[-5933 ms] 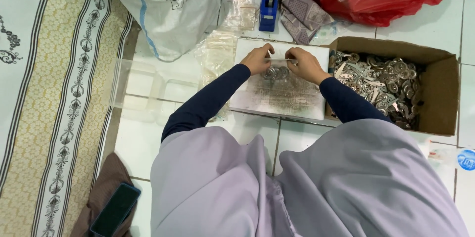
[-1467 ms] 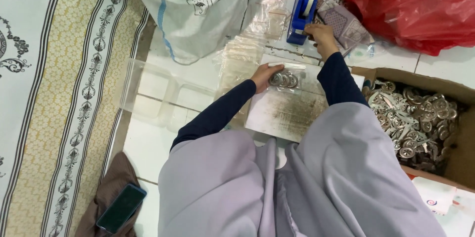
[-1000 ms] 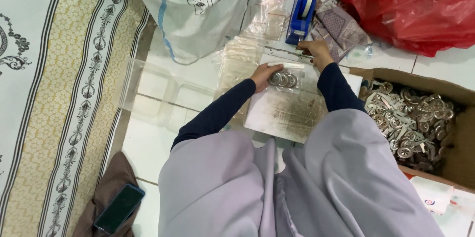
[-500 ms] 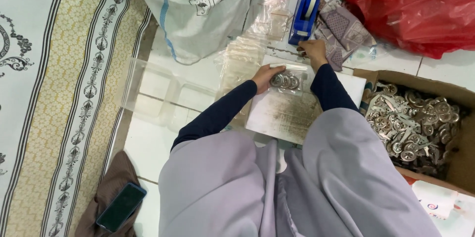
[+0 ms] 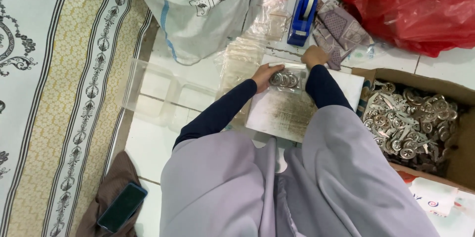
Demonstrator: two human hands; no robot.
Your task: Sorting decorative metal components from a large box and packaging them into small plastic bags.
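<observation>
A white tiled floor (image 5: 148, 143) fills the view, with a patterned beige and grey rug (image 5: 54, 93) along its left edge. On the tiles in front of the seated person lies a worn white board (image 5: 292, 113), and on its far end sits a small clear plastic bag (image 5: 287, 77) packed with round silver metal pieces. The bag lies flat, its long axis running left to right across the board, the opening side facing away from the person.

The left hand (image 5: 266, 74) reaches forward from a dark blue sleeve, wrist bent slightly, fingers curled down and pressing on the bag's left end. The right hand (image 5: 314, 56) is stretched a little farther out, knuckles up, closed over the bag's upper right corner; whether it pinches the plastic or only rests on it cannot be told. Through the plastic the silver pieces show as a tight cluster of shiny discs.

Just beyond the right hand stands a blue tape dispenser (image 5: 302, 16), beside a folded grey cloth (image 5: 341, 31). A red plastic bag (image 5: 415, 4) lies at the upper right, and a cardboard box (image 5: 445, 93) of the same silver pieces sits to the right of the board. A clear plastic tray (image 5: 158, 93) rests to the left, a white woven sack (image 5: 198, 4) behind it, and a dark phone (image 5: 122, 207) lies on brown fabric near the lower left.
</observation>
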